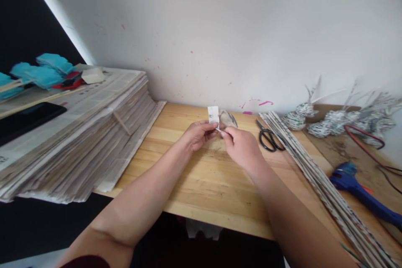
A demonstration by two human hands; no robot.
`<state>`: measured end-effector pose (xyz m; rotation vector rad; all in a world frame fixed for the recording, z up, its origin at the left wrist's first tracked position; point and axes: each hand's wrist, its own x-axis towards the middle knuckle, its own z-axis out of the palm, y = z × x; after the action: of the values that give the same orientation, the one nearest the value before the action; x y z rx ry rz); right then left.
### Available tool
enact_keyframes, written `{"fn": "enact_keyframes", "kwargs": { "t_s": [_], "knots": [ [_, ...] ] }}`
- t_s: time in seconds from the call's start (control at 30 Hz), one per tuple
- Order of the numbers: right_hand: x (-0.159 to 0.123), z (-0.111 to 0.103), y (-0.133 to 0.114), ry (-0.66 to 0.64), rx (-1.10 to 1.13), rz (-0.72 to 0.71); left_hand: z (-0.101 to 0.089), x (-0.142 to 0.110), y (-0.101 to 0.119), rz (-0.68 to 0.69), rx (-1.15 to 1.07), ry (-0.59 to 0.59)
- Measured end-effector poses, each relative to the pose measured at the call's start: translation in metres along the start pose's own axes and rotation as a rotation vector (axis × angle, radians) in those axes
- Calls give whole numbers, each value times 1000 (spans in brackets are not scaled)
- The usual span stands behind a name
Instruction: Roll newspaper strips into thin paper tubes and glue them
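A small white strip of printed paper [213, 114] stands upright above the wooden table, between my fingertips. My left hand [201, 135] pinches it near its lower end. My right hand [241, 144] is closed at the paper's lower right end, where a thin rolled part runs between thumb and forefinger. Just behind the hands lies a beige and grey bundle [228, 118], partly hidden by them. Black-handled scissors [267, 137] rest to the right of my right hand, apart from it.
A tall stack of newspapers [91, 146] fills the left side, with a black phone [34, 119] and blue pieces [47, 71] on top. Long paper rods [310, 171] lie at right, beside a blue glue gun [364, 194] and woven paper figures [339, 121]. A wall [220, 42] stands behind.
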<state>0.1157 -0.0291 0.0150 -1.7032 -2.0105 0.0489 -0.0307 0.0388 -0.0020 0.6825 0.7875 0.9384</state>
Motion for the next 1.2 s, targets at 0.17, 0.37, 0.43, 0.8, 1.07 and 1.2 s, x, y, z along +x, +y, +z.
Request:
{"fn": "enact_keyframes", "kwargs": {
  "t_s": [0.17, 0.37, 0.43, 0.8, 1.07, 1.2],
  "knots": [
    [4, -4, 4, -284, 399, 206, -2, 1, -1, -6, -5, -43],
    [1, -1, 3, -91, 141, 62, 1, 0, -1, 12, -7, 53],
    [-1, 0, 1, -14, 30, 13, 2, 0, 0, 19, -14, 81],
    [3, -1, 1, -371, 603, 304, 1, 0, -2, 7, -34, 41],
    [-2, 4, -4, 19, -64, -25, 3, -2, -3, 66, 5, 108],
    [0, 1, -4, -39, 26, 29, 3, -2, -1, 42, -17, 104]
  ]
}}
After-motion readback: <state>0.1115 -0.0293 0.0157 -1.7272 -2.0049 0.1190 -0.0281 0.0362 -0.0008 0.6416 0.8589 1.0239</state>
